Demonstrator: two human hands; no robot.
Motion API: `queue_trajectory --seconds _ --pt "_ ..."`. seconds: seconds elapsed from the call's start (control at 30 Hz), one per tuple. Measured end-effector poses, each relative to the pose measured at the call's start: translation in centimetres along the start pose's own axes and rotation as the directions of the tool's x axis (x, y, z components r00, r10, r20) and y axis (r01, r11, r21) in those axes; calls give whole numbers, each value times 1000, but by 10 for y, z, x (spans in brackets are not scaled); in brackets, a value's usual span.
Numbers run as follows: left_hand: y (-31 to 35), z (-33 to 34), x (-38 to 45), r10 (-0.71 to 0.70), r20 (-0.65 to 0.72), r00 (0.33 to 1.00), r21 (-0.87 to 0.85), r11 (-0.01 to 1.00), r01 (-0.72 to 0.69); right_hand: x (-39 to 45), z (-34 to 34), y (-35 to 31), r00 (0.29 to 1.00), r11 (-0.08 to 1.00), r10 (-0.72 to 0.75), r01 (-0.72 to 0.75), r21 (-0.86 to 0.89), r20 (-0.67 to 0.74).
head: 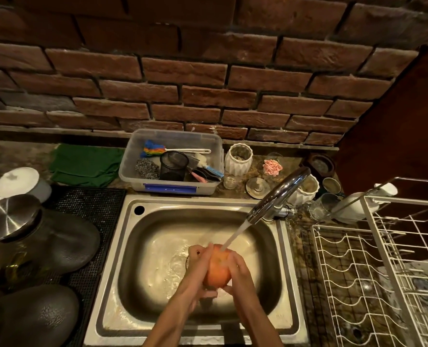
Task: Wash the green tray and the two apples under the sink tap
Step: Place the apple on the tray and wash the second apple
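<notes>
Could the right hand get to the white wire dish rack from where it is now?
Probably yes: the white wire dish rack stands open just right of the steel sink, nothing between, though the right hand is busy holding the orange-red apple.

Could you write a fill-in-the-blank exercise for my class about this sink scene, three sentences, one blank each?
1. Both hands hold an ____ under the running water.
2. The water stream pours from the tap into the steel ____.
3. The white wire dish rack stands to the ____ of the basin.

Missing words: apple; sink; right
</notes>
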State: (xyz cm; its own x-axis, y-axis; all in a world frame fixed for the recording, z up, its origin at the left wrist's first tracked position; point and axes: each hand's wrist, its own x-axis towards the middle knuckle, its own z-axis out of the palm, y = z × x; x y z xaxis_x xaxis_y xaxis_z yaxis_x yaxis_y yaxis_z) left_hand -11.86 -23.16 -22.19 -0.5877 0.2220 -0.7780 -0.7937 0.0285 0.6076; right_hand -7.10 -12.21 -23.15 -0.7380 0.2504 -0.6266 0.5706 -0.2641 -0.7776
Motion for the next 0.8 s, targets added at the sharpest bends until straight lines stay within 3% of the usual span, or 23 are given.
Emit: queue_trajectory --seconds 0.13,0.37,0.5,0.6,0.67,0.8 --pt "-12 10 -1 109 13 994 -51 993 -108 -4 6 2 993 997 -31 22 -77 -113" --pt "-10 19 -5 300 -30 954 144 945 -293 2 21 -1 967 1000 13 -18 -18 -254" --pt "-16 7 -1 356 -14 934 304 892 -335 6 19 -8 952 928 293 -262 264 -89" --pt "-22 -5 -2 422 135 896 489 758 -431 10 8 -11 893 803 435 -444 398 119" --pt "-24 -8 -3 422 109 900 437 793 -425 15 6 -12 890 810 434 -453 372 139" --pt "-13 7 -6 313 -59 948 137 943 -303 14 16 -12 951 916 308 -288 278 -30"
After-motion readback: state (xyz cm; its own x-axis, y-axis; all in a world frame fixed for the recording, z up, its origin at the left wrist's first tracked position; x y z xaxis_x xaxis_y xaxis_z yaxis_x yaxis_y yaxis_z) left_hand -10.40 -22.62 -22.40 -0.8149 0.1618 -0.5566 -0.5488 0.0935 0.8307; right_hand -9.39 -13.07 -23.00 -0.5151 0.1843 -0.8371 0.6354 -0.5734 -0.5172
